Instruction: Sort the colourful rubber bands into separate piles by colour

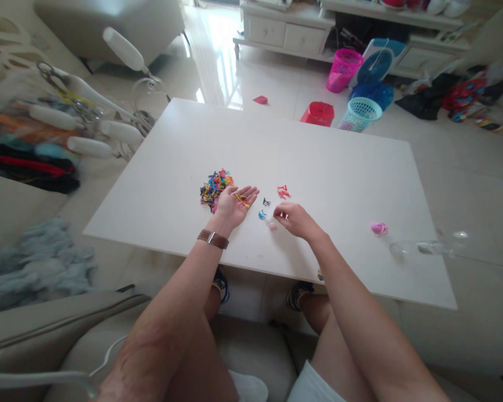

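My left hand (233, 204) lies palm up on the white table (339, 167), fingers stretched out, with a few small coloured bands resting on the palm. A heap of mixed coloured bands (214, 186) sits just left of it. My right hand (291, 218) is pinched shut over the table, fingertips near a small pink piece (271, 225); what it pinches is too small to name. Between the hands lie a blue band (262, 215) and a black band (266, 202). A small group of red bands (283, 192) lies just beyond my right hand.
A pink round object (379, 228) and a clear plastic bottle (427, 247) lie at the table's right. On the floor beyond are a red box (317, 114), a pink basket (342, 69) and a teal basket (359, 113). A rack with scissors (88, 111) stands left.
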Demonstrator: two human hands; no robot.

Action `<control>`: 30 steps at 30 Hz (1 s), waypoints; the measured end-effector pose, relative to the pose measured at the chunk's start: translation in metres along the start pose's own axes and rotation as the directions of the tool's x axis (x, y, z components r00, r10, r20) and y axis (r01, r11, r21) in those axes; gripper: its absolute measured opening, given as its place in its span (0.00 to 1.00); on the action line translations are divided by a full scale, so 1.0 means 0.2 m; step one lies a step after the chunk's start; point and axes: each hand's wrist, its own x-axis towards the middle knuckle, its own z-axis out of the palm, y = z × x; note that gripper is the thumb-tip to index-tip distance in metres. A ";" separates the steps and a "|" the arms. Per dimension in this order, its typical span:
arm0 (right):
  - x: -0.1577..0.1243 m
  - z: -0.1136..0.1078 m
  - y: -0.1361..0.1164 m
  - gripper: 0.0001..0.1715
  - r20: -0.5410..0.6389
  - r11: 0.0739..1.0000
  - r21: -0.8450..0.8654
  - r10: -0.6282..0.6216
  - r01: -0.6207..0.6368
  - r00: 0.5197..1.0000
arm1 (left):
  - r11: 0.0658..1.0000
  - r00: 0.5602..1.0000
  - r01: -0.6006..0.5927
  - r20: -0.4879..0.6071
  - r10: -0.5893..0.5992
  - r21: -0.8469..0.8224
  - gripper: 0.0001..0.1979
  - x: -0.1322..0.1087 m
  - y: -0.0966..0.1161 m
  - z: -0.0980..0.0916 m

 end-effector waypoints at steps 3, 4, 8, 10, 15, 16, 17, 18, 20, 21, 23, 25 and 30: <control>-0.02 0.06 0.05 0.09 0.105 0.999 -0.050 -0.001 0.006 0.994 | 1.000 1.000 -0.003 0.003 0.003 -0.004 0.21 -0.01 0.02 0.00; -0.02 0.08 0.06 0.10 0.124 0.998 -0.061 -0.003 0.010 0.992 | 1.000 1.000 0.000 0.008 0.000 -0.003 0.21 -0.01 0.02 0.00; -0.03 0.11 0.08 0.10 0.181 0.997 -0.071 0.000 0.013 0.984 | 1.000 1.000 0.009 0.022 -0.009 0.003 0.20 -0.03 0.01 0.01; -0.03 0.10 0.08 0.12 0.202 0.997 -0.080 0.004 0.012 0.979 | 1.000 1.000 0.012 0.021 -0.012 0.003 0.20 -0.03 0.01 0.02; -0.03 0.09 0.07 0.09 0.183 0.995 -0.099 0.049 -0.031 0.982 | 1.000 1.000 0.017 0.017 -0.016 -0.006 0.21 -0.03 0.01 0.02; -0.03 0.09 0.07 0.08 0.165 0.993 -0.107 0.058 -0.041 0.985 | 1.000 1.000 0.017 0.016 -0.017 -0.007 0.21 -0.03 0.01 0.02; -0.03 0.09 0.07 0.07 0.148 0.992 -0.114 0.063 -0.046 0.987 | 1.000 1.000 0.018 0.016 -0.018 -0.008 0.21 -0.03 0.02 0.02; -0.03 0.09 0.07 0.05 0.132 0.992 -0.119 0.065 -0.049 0.989 | 1.000 1.000 0.020 0.017 -0.020 -0.008 0.20 -0.03 0.02 0.02; -0.03 0.10 0.07 0.02 0.114 0.991 -0.117 0.077 -0.063 0.990 | 1.000 1.000 0.023 0.020 -0.023 -0.004 0.20 -0.02 0.02 0.02; -0.03 0.11 0.06 0.04 0.116 0.991 -0.114 0.088 -0.075 0.989 | 1.000 0.999 0.023 0.021 -0.023 -0.002 0.19 -0.02 0.01 0.02; -0.03 0.14 0.05 0.09 0.132 0.988 -0.111 0.120 -0.106 0.984 | 1.000 0.999 0.021 0.023 -0.021 0.005 0.18 -0.02 0.01 0.01; -0.02 0.16 0.04 0.07 0.147 0.984 -0.122 0.147 -0.130 0.978 | 1.000 1.000 0.021 0.024 -0.021 0.010 0.19 -0.02 0.01 0.01; -0.01 0.18 0.02 0.07 0.170 0.972 -0.182 0.180 -0.148 0.969 | 0.999 0.999 0.030 0.019 -0.030 0.018 0.21 -0.02 0.00 0.01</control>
